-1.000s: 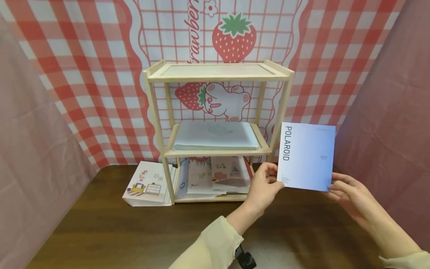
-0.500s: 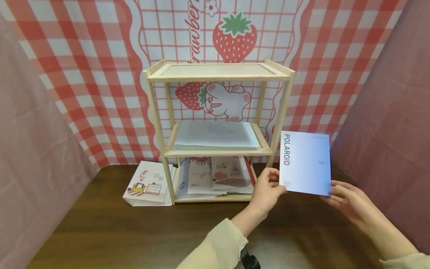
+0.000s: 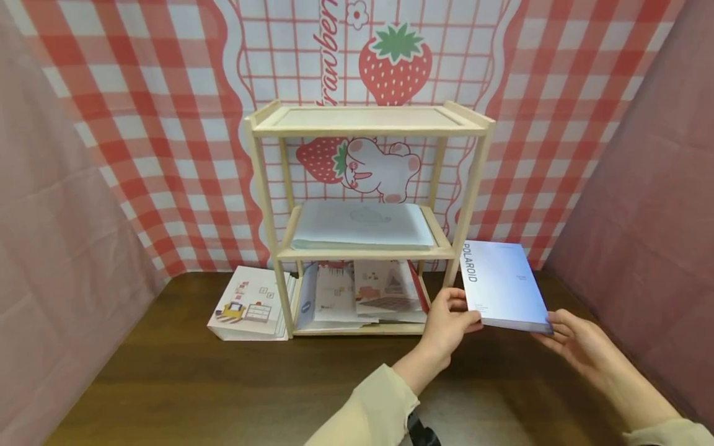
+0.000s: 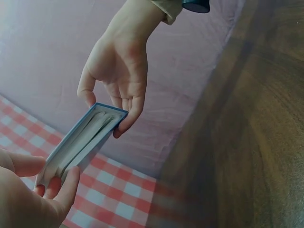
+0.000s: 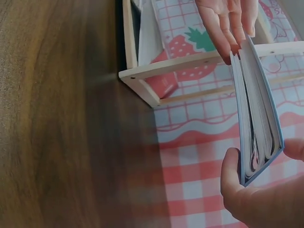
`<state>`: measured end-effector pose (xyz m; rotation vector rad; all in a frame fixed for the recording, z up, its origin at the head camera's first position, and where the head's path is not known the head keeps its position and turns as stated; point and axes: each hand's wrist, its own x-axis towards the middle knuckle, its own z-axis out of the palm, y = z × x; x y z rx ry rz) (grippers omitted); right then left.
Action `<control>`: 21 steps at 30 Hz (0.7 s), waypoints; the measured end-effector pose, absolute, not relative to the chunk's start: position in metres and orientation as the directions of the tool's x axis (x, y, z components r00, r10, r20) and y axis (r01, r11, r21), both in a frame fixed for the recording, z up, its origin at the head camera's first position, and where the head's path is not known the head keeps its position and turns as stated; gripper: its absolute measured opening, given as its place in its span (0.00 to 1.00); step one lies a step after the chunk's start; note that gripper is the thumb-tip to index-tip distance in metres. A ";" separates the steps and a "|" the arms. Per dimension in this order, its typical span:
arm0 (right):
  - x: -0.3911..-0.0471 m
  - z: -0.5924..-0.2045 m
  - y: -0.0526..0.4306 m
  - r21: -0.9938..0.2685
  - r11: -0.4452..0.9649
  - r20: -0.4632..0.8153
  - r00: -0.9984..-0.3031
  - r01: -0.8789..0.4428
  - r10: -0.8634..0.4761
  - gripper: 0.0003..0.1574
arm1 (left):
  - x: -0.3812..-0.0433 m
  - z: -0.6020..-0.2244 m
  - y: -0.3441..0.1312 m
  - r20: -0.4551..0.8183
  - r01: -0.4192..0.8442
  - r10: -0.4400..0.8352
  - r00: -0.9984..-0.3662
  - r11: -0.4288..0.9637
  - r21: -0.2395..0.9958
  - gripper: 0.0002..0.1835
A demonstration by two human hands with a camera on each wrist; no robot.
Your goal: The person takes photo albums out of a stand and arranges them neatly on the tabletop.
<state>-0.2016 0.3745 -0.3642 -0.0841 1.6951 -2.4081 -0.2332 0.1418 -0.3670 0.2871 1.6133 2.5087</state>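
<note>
A thick square photo album [image 3: 504,282] has a white-to-blue cover lettered POLAROID. It is held just right of the wooden shelf, its top leaning back. My left hand [image 3: 446,325] pinches its lower left corner, thumb on the front cover. At the lower right corner my right hand [image 3: 588,353] pinches it the same way. In the left wrist view the album [image 4: 80,142] shows its bottom edge, with pages between hard covers. The right wrist view shows the album's pages [image 5: 256,114] slightly fanned, a hand at each end. Its back cover is hidden in the head view.
The three-tier wooden shelf [image 3: 368,131] stands on the dark wooden table [image 3: 223,390]. A pale flat stack [image 3: 362,223] lies on its middle tier; illustrated booklets [image 3: 387,288] fill the bottom. Left of it sits a white illustrated stack [image 3: 251,303]. A pink cloth wall [image 3: 636,217] rises at right.
Both hands have lowered the album toward the table beside the shelf. Its top has tipped back, so its bottom edge now shows. The shelf and stacks stay put.
</note>
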 end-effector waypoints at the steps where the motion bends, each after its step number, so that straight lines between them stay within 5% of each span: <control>1: -0.202 -0.365 0.375 -0.933 -0.335 -0.069 -0.980 0.129 -0.185 0.20 | -0.234 -0.369 0.143 0.077 -0.024 0.223 -0.972 -0.418 0.908 0.17; 21: -0.218 -0.390 0.363 -0.902 -0.358 -0.250 -0.968 0.242 -0.023 0.14 | -0.248 -0.397 0.149 -0.034 -0.111 0.172 -0.984 -0.457 0.883 0.14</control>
